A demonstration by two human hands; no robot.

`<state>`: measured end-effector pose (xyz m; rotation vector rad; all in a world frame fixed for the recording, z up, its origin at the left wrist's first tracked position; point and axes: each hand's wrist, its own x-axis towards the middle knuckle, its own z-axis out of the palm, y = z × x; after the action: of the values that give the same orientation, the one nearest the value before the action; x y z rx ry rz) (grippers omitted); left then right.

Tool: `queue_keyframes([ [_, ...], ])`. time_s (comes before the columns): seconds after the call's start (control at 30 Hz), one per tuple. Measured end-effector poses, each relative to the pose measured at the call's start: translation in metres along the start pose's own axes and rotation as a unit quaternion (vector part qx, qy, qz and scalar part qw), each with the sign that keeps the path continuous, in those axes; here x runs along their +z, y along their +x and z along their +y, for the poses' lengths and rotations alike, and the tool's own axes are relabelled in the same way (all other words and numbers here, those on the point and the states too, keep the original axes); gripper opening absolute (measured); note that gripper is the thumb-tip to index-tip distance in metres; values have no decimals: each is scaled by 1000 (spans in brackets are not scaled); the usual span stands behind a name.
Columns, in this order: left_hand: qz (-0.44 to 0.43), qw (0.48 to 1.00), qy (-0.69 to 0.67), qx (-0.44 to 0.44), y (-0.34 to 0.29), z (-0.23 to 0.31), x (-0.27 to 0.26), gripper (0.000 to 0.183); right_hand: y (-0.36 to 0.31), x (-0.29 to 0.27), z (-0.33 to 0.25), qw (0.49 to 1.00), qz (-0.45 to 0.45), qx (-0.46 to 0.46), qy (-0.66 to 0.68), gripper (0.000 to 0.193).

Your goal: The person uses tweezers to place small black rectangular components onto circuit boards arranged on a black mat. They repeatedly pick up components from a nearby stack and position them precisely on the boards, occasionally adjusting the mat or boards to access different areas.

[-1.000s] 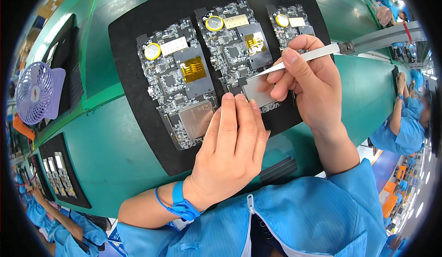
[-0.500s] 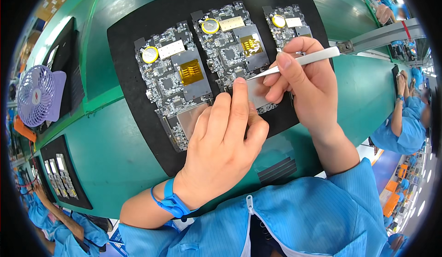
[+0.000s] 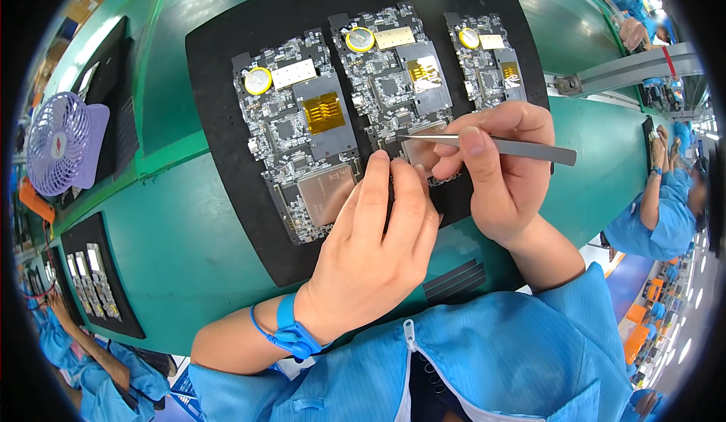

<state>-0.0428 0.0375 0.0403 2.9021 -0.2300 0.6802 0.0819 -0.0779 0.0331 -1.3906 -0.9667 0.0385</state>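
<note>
On the green desk, a black mat is carrying 3 circuit boards in a row. The left board is lying flat, its amber tape facing up. Next, the person's left hand is reaching over the lower end of the middle board, its fingers loosely extended side by side; whether their tips are pinching anything, one cannot tell. That board is lying flat on the mat between the other 2. It is probably light and stiff but fragile, its small parts easily knocked, and its metal plate is likely slippery; the long side edges would be giving the safest hold. The right board is lying farther along. Slim metal tweezers are pointing left, tip over the middle board; the right hand is gripping them, thumb and fingers closed around the shanks.
</note>
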Motion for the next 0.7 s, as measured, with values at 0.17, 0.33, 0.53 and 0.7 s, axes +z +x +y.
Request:
queue_keyframes([
  [0.17, -7, 1000, -2, 5, 1, 0, -1, 43, -2, -1, 1, 999, -16, -9, -35, 18],
  [0.33, 8, 1000, 2, 11, 0, -1, 1, 43, -3, -5, -2, 994, -43, -28, -101, 19],
  [0.53, 40, 996, -8, 79, -1, 7, -1, 35, -18, -21, -27, 993, 52, 78, 75, 20],
  [0.7, -173, 941, -168, 239, -40, 39, -1, 25, -79, -54, -45, 970, 58, 217, 93, 19],
])
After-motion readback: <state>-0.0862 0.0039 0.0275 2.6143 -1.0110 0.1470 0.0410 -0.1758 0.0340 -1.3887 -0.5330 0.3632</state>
